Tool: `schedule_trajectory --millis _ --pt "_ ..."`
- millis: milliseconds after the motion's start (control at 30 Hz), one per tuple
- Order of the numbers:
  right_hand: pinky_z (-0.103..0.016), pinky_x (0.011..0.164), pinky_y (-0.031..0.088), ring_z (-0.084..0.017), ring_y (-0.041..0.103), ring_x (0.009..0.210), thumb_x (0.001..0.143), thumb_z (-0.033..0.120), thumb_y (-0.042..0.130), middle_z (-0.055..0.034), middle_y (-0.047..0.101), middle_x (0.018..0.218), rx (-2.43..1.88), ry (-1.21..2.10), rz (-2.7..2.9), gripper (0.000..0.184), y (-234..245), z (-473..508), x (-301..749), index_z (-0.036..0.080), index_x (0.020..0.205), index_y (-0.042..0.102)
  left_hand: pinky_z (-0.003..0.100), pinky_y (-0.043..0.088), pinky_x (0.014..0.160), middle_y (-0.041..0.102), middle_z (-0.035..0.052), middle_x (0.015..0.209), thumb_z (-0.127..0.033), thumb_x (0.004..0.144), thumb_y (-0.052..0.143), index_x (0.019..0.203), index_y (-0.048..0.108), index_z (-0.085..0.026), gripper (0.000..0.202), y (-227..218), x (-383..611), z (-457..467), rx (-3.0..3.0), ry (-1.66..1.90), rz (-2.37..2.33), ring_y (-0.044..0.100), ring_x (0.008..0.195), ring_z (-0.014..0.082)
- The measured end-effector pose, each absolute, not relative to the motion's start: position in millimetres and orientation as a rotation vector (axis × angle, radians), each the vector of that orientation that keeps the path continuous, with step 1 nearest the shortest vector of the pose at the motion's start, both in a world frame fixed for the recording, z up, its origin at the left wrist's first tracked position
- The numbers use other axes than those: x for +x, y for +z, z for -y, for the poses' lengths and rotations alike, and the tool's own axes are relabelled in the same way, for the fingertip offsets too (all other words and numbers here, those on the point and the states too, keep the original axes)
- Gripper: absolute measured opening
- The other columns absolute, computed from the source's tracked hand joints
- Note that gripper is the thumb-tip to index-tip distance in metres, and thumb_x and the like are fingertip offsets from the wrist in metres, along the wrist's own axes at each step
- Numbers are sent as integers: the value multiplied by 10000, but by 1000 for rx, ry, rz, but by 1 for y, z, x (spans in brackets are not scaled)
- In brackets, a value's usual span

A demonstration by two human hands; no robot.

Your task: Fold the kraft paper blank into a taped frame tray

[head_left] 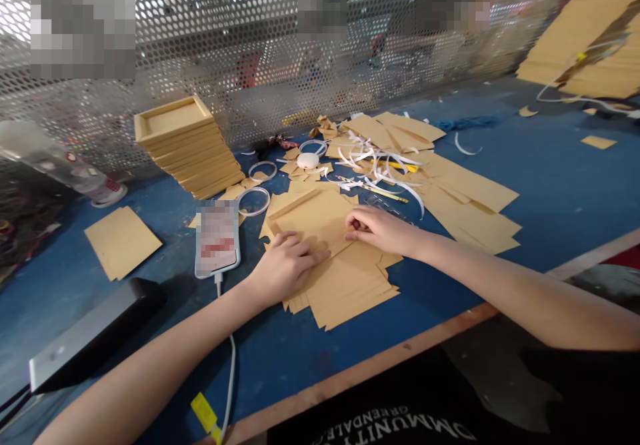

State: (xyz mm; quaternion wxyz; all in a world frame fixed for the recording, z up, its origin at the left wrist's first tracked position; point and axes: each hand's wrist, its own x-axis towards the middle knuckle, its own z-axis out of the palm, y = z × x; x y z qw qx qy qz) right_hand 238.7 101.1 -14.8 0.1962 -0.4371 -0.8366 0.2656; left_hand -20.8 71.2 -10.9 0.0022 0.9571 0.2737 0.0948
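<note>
A brown kraft cardboard piece (pixel 320 221) with a folded-up rim along its far left edge lies on a loose pile of flat kraft sheets (pixel 353 291). My left hand (pixel 287 265) rests on its near left part, fingers stretched out over the card. At its right edge, the thumb and fingers of my right hand (pixel 375 228) are pinched together on the card's border. The fingertips cover the exact spot they grip.
Stacked kraft trays (pixel 185 145) stand at the back left. Nearby lie a phone (pixel 217 239) on a white cable, tape rings (pixel 253 201), white paper strips (pixel 370 158) and more sheets (pixel 465 188). A plastic bottle (pixel 60 161) and a black-and-grey device (pixel 95 335) are at left.
</note>
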Motion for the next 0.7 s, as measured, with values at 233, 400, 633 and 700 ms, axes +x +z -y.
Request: schedule_trajectory --millis 233,400,633,700 --pt "-357 746 460 -178 551 785 895 385 535 -75 575 990 -1196 879 2274 315 -21 -105 250 214 1159 555 389 414 923 657 44 851 -133 927 411 1230 615 -212 373 -7 -19 -72 2926 253 -898 593 867 195" --pt "-359 765 466 -207 611 877 897 445 493 -70 660 981 -1392 830 2024 286 -1 -114 268 228 1045 604 378 416 878 668 43 875 -136 918 419 1219 619 -212 370 -5 -19 -72 2949 237 -892 591 848 200" --pt "-347 583 401 -238 613 703 675 570 694 -92 695 857 -2160 512 2090 375 5 -119 295 214 763 615 354 406 818 680 48 908 -137 916 408 1233 613 -210 384 -3 -18 -73 2926 196 -873 593 863 209" --pt "-337 558 388 -228 611 678 691 596 662 -81 692 839 -2172 568 2093 383 2 -118 296 221 746 610 348 404 814 685 52 923 -127 914 394 1245 604 -204 399 0 -19 -73 2886 184 -859 590 885 213"
